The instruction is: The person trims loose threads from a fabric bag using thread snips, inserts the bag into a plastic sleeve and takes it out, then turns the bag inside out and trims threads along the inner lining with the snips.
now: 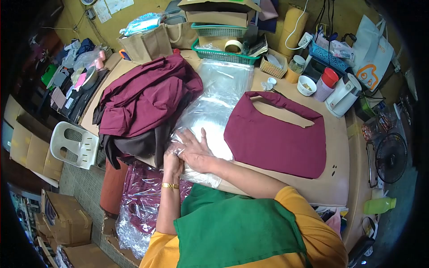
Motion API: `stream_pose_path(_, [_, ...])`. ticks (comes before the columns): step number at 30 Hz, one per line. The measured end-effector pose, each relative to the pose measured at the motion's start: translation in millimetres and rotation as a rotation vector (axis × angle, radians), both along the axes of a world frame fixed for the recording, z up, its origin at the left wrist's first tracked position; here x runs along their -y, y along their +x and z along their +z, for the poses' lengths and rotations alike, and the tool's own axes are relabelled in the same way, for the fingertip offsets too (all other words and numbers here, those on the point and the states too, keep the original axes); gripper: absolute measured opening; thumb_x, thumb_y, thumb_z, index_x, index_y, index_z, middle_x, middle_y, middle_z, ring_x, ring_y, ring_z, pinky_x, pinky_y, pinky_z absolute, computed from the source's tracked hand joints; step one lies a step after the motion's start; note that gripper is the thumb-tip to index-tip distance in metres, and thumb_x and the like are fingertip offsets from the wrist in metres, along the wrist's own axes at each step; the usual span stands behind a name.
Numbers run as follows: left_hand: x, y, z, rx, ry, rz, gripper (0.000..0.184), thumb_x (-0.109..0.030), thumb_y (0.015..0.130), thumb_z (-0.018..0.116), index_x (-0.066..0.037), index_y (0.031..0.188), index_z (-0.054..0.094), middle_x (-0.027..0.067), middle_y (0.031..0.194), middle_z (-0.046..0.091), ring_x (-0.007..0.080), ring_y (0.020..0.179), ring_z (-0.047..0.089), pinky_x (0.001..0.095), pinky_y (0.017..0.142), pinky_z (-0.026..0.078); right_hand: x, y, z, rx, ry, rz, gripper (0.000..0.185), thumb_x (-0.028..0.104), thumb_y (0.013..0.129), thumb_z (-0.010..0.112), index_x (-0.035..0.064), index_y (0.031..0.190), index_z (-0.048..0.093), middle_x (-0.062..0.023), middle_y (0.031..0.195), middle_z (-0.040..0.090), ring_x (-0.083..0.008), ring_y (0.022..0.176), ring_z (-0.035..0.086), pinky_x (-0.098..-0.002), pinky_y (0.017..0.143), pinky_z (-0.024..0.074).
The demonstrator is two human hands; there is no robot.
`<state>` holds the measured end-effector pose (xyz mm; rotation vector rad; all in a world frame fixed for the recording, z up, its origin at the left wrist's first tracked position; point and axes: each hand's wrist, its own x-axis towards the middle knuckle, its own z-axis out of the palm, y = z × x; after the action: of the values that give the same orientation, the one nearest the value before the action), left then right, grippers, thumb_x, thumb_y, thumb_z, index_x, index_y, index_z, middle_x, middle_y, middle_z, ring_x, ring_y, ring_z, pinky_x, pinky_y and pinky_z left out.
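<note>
A stack of clear plastic bags [221,89] lies flat down the middle of the table. My right hand [195,151] rests on the stack near its front end, fingers spread. Just left of it and partly beneath it, my left hand [173,161] has its fingers curled at the left edge of the plastic; their tips are hidden. To the right lies a maroon shoulder bag [277,131], flat, with its strap looped toward the back. On the left is a heap of maroon and dark fabric pieces [143,102], its right side touching the plastic.
Green baskets [225,54] stand at the back with a tape roll [233,46]. Farther right are a white bowl [306,85], a red cup [330,77] and an electric kettle [343,94]. Plastic-wrapped maroon goods [143,196] sit below the front edge, near a white chair [75,145].
</note>
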<state>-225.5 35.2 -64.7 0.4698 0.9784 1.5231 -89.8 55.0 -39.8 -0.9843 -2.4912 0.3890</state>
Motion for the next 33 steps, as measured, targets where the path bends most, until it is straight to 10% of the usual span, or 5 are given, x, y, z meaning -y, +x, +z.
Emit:
stream_pose_path(11, [55,1,81,-1.503,0.004,-0.021,0.022,-0.012,0.099,0.049,0.005,0.094,0.063,0.0132,0.071,0.07,0.0213,0.065,0.07,0.0332,0.055,0.052,10,23,26,0.159,-0.241,0.06,0.056,0.058,0.099,0.025,0.0302,0.141,0.049,-0.0176,0.159,0.017,-0.0423,0.147,0.006,-0.0742,0.108,-0.0024])
stream_pose_path(16, [82,-26,161,-0.994,0.27,0.083,0.027,-0.021,0.102,0.05,-0.001,0.089,0.062,0.0065,0.071,0.066,0.0111,0.061,0.06,0.0247,0.057,0.048,-12,26,50,0.244,-0.374,0.022,0.07,0.075,0.091,0.022,0.0339,0.14,0.051,-0.0171,0.159,0.018,-0.0399,0.148,0.006,-0.071,0.109,-0.0054])
stream_pose_path(21, [133,-140,247,-0.413,0.726,0.824,0.018,-0.015,0.093,0.061,0.001,0.101,0.062,0.0047,0.083,0.063,0.0126,0.07,0.058,0.0241,0.064,0.048,-18,28,53,0.29,-0.46,0.037,0.084,0.082,0.085,0.022,0.0271,0.145,0.045,-0.0123,0.162,0.01,-0.0352,0.149,-0.001,-0.0666,0.111,-0.01])
stream_pose_path(28, [115,-10,294,-1.929,0.294,1.905,0.012,-0.015,0.087,0.067,-0.004,0.087,0.062,0.007,0.083,0.065,0.0197,0.065,0.061,0.0313,0.053,0.049,17,35,44,-0.005,-0.475,0.162,0.071,0.065,0.096,0.031,0.0137,0.142,0.048,-0.0154,0.147,0.044,-0.0295,0.144,0.027,-0.0577,0.116,0.0081])
stream_pose_path(33, [57,114,157,-1.565,0.883,-0.412,0.006,-0.007,0.075,0.069,-0.007,0.079,0.064,0.012,0.062,0.057,0.0282,0.053,0.057,0.0368,0.05,0.045,36,148,65,-1.189,-1.656,0.492,0.049,0.044,0.101,0.047,-0.0008,0.114,0.063,-0.0087,0.104,0.066,-0.0163,0.097,0.062,-0.0341,0.088,0.0486])
